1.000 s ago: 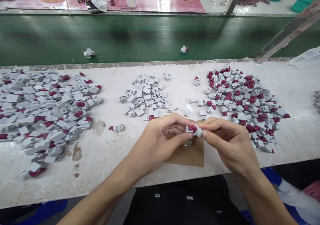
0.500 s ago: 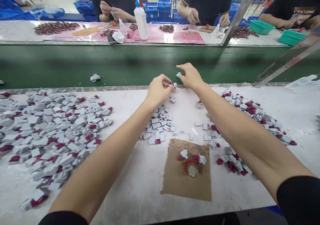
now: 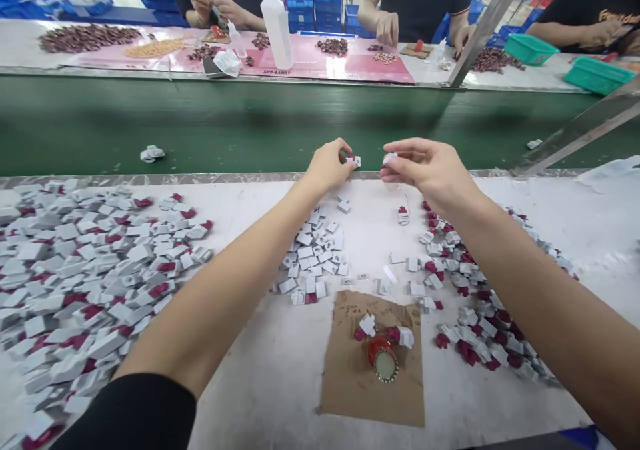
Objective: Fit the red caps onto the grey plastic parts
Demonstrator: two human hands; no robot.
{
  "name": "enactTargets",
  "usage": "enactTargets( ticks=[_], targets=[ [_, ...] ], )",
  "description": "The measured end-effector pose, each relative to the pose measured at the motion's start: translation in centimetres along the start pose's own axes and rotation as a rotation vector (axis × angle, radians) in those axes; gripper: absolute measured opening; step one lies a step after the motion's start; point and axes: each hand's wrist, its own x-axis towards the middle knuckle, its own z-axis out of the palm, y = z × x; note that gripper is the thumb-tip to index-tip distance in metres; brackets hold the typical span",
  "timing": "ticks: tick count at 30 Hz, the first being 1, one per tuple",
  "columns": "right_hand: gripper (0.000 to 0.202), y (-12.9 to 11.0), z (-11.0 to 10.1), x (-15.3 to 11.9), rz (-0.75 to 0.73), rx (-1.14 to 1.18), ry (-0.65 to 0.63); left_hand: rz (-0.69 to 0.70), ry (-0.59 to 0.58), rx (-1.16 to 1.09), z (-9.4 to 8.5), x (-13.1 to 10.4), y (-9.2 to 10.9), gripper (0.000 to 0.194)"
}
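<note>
Over the near edge of the green belt, my left hand (image 3: 327, 167) pinches a small white and maroon plastic piece (image 3: 356, 161) between thumb and fingertips. Just to its right, my right hand (image 3: 433, 170) has thumb and fingers closed on another small white piece (image 3: 391, 159), partly covered by the fingers. Below the left hand lies a small group of white blocks (image 3: 313, 253). A heap of white and maroon pieces (image 3: 463, 257) spreads under my right forearm, which hides part of it.
A large pile of white and maroon pieces (image 3: 100, 257) covers the table's left side. A cardboard sheet (image 3: 370, 403) bears a bottle cap (image 3: 385, 366) and two pieces. The green belt (image 3: 240, 123) carries a few loose pieces. Co-workers sit beyond it; a metal post (image 3: 483, 37) rises at right.
My right hand has drawn back to the right from the belt, its fingers now closed round a white piece. The left hand keeps its piece. The view has shifted slightly, and pieces on the belt appear farther left.
</note>
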Motion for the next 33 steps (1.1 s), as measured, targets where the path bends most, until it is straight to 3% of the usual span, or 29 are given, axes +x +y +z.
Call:
enactTargets(
  ticks=[3, 5, 7, 11, 17, 23, 25, 27, 30, 33],
  targets=[
    [0.029, -0.6, -1.5, -5.2, 0.109, 0.286, 0.011, 0.201, -0.024, 0.150, -1.3, -3.0, 0.2, 0.039],
    [0.035, -0.9, -1.9, -8.1, 0.158, 0.349, 0.037, 0.363, -0.128, 0.293, -2.2, -5.3, -0.1, 0.038],
    [0.033, -1.1, -1.8, -10.6, 0.183, 0.392, 0.061, 0.428, -0.250, 0.390, -2.8, -7.2, -0.6, 0.033],
    [0.032, -1.6, -1.4, -14.1, 0.201, 0.474, 0.101, 0.407, -0.354, 0.458, -2.8, -8.6, -0.9, 0.029],
    [0.029, -2.4, -1.9, -17.9, 0.172, 0.505, 0.112, 0.245, -0.283, 0.411, -2.2, -7.6, 0.0, 0.026],
    [0.028, -1.9, -2.0, -23.0, 0.306, 0.530, 0.073, 0.231, -0.235, 0.347, -2.3, -7.7, 0.7, 0.015],
    [0.028, -1.2, -1.7, -24.7, 0.344, 0.555, 0.143, 0.218, -0.200, 0.247, -2.4, -8.8, 1.1, 0.014],
    [0.031, -0.3, -1.5, -26.3, 0.394, 0.536, 0.241, 0.140, -0.168, -0.045, -2.5, -10.9, 1.7, 0.011],
    [0.037, 1.2, -1.6, -28.6, 0.488, 0.476, 0.322, -0.098, -0.225, -0.648, -2.7, -15.1, 2.5, 0.021],
    [0.041, 2.0, -2.1, -30.4, 0.531, 0.428, 0.303, -0.334, -0.320, -0.959, -2.9, -19.3, 2.8, 0.031]
  ],
)
